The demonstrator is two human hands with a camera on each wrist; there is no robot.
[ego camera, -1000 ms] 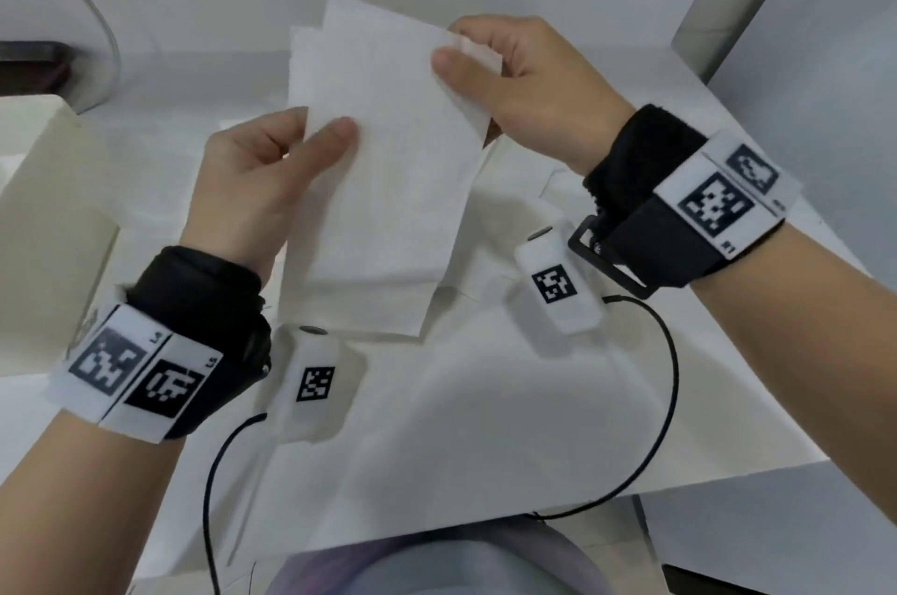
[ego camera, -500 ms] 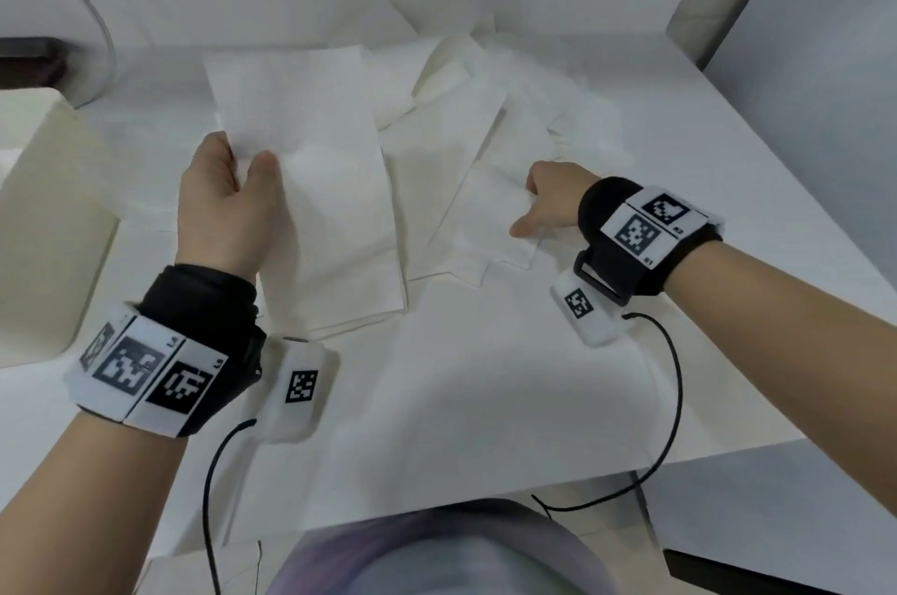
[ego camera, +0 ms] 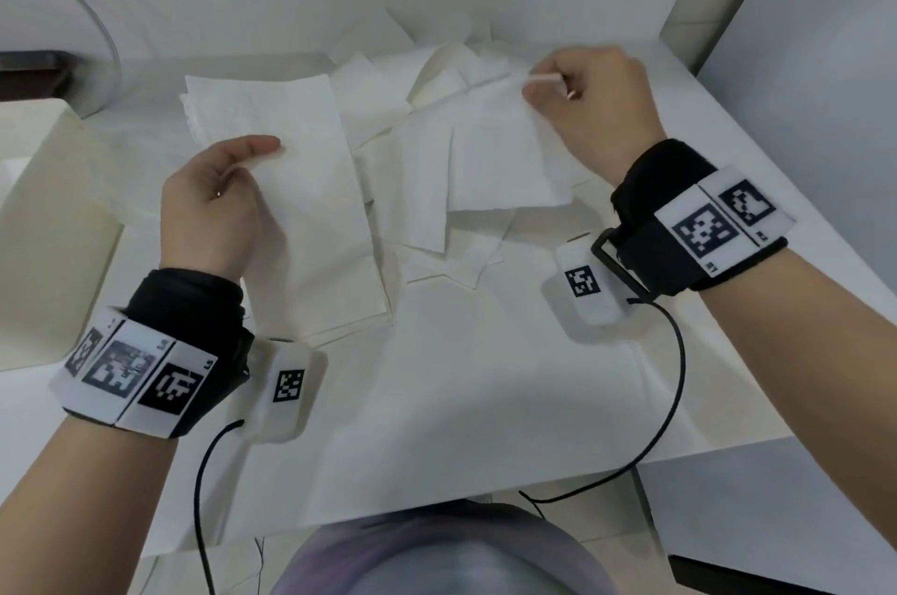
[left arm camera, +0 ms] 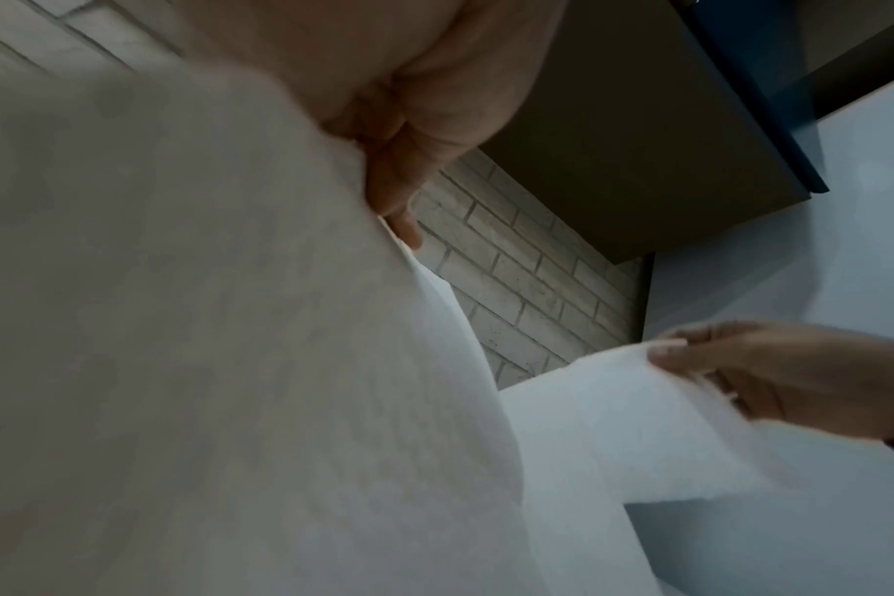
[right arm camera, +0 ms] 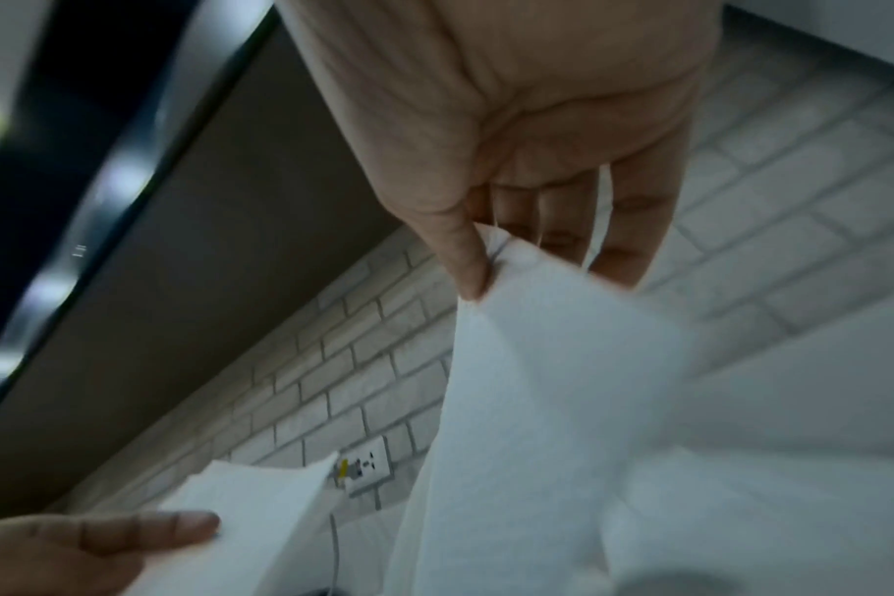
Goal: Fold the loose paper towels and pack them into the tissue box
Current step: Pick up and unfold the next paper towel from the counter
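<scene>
My left hand [ego camera: 228,187] holds a stack of folded white paper towels [ego camera: 310,225] lifted above the table, thumb on top and fingers hidden beneath. That stack fills the left wrist view as a pale sheet [left arm camera: 230,363]. My right hand [ego camera: 582,104] pinches the top edge of a single paper towel [ego camera: 505,157] between thumb and fingers and holds it up over the loose pile [ego camera: 437,75]. In the right wrist view the pinched towel [right arm camera: 537,383] hangs from my thumb. The cream tissue box [ego camera: 43,225] stands at the left edge of the table.
Loose towels lie scattered across the middle and back of the white table [ego camera: 461,400]. A brick wall runs behind, with a socket [right arm camera: 366,467] on it. Black wrist cables [ego camera: 674,400] trail over the table's near edge.
My right hand has risen from the table with one towel pinched, moving up and back. The left hand has shifted its hold lower on the folded stack.
</scene>
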